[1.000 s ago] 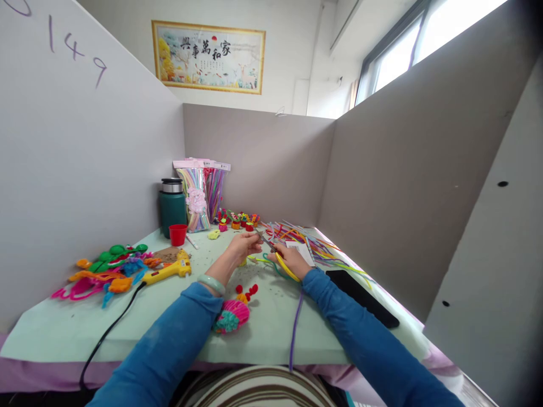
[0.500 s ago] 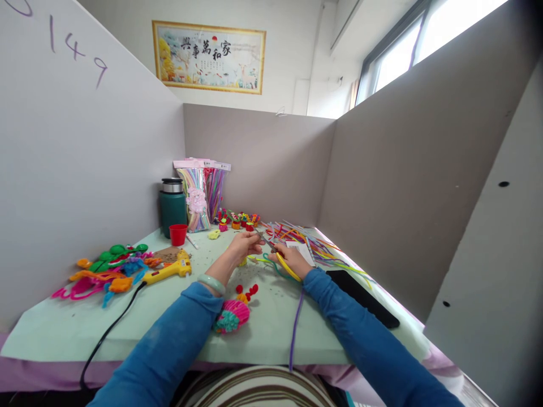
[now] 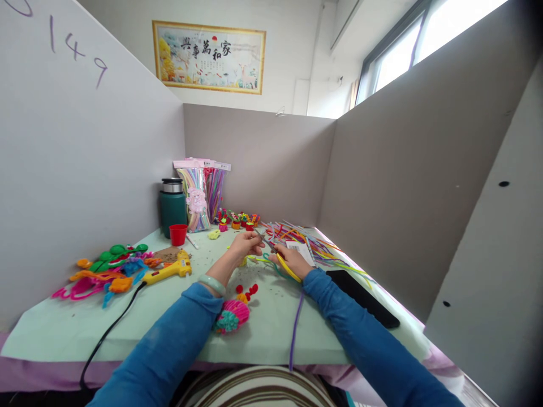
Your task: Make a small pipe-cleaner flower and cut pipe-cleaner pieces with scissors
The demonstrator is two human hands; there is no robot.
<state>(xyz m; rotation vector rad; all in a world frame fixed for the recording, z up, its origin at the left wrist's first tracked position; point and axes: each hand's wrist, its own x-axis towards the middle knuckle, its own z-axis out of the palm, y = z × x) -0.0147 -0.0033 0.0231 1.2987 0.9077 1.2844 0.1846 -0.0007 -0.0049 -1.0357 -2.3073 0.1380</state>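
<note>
My right hand [image 3: 292, 262] is closed on the yellow handles of a pair of scissors [image 3: 283, 264], whose grey blades point up and left. The blade tips reach the fingers of my left hand [image 3: 247, 245]. Those fingers are pinched together, and whatever they hold is too small to make out. On the table nearer to me lies a pink and turquoise pipe-cleaner figure [image 3: 233, 315] with red tips on top. A purple pipe cleaner [image 3: 296, 333] runs from below my right wrist to the table's front edge.
At left are a yellow glue gun [image 3: 169, 271] with a black cord, coloured pipe-cleaner pieces [image 3: 114, 265], a red cup [image 3: 178, 234] and a green bottle [image 3: 173, 209]. Behind stand bags of pipe cleaners [image 3: 197, 195]. Right are loose pipe cleaners [image 3: 322, 246] and a black phone-like slab [image 3: 362, 297].
Both hands stay almost in place. My left hand and the scissors have shifted only very slightly; everything else lies as before.
</note>
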